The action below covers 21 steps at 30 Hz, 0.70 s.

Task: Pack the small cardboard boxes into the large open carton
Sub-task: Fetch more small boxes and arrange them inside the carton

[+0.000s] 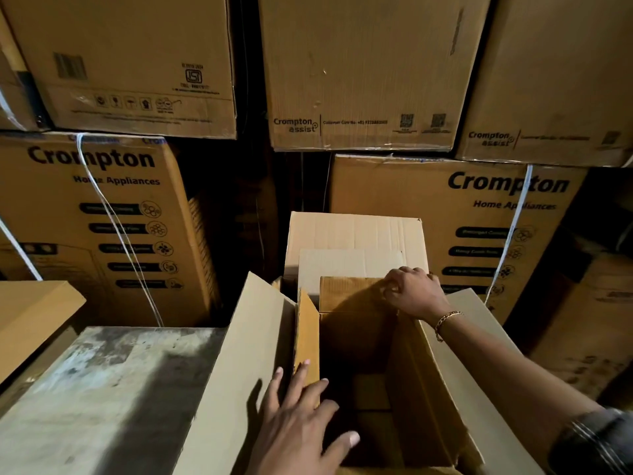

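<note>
The large open carton (pixel 442 375) stands in front of me with its flaps spread outward. Its inside is dark; a small cardboard box (pixel 371 392) lies low inside it. My left hand (pixel 301 419) rests flat with fingers spread on the carton's left flap (pixel 246 354), holding nothing. My right hand (pixel 411 291) reaches across the opening and its curled fingers grip the top edge of the far inner flap (pixel 346 293). Behind that flap stand two taller pale cardboard panels (pixel 352 234).
Tall stacks of printed Crompton cartons (pixel 472 207) wall in the back and both sides, some bound with white straps. A stained grey surface (pixel 113 389) lies to the left of the carton. Another brown box (pixel 30 313) sits at far left.
</note>
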Each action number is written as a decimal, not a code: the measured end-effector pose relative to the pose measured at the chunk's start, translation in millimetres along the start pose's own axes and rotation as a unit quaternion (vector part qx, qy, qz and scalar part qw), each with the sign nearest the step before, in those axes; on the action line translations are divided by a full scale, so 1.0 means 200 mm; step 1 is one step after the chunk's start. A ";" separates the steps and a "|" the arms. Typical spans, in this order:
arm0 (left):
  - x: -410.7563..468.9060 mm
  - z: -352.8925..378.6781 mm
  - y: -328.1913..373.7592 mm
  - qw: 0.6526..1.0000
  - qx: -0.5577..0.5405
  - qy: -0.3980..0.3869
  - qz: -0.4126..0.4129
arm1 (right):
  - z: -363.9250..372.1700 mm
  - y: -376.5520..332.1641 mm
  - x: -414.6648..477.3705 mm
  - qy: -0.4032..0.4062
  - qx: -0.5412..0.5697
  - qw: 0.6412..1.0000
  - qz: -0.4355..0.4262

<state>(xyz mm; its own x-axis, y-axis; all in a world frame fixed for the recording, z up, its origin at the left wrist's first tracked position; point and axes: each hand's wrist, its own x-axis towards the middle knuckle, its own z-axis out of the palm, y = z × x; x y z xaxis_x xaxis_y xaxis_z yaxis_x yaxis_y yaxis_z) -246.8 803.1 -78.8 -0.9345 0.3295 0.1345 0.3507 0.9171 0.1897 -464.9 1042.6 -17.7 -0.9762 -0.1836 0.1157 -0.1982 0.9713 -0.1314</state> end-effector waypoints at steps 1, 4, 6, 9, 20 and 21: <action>0.00 -0.02 0.00 1.000 -0.007 0.010 -0.006 | -0.01 0.00 -0.01 0.004 0.011 1.000 0.001; -0.02 -0.02 -0.01 0.998 -0.046 0.040 -0.002 | -0.02 0.01 -0.04 0.011 0.040 0.999 0.008; -0.02 -0.01 -0.02 0.997 -0.053 0.052 0.002 | -0.03 0.03 -0.07 0.008 0.047 0.999 0.010; -0.03 -0.05 -0.01 0.996 -0.065 0.056 0.000 | -0.03 0.05 -0.10 0.014 0.062 0.998 0.015; -0.04 -0.21 -0.07 0.994 -0.057 0.049 -0.074 | -0.06 0.12 -0.45 -0.028 0.068 0.997 0.003; -0.04 -0.21 -0.07 0.994 -0.051 0.048 -0.079 | -0.08 0.12 -0.49 -0.036 0.065 0.997 0.003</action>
<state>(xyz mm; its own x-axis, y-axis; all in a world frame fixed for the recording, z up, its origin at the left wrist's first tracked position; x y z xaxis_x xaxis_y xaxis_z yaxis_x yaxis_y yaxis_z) -241.3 777.7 -41.2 -0.9701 0.1561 0.1858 0.2090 0.9265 0.3129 -372.1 1086.1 -17.2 -0.9804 -0.1923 0.0437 -0.1971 0.9455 -0.2591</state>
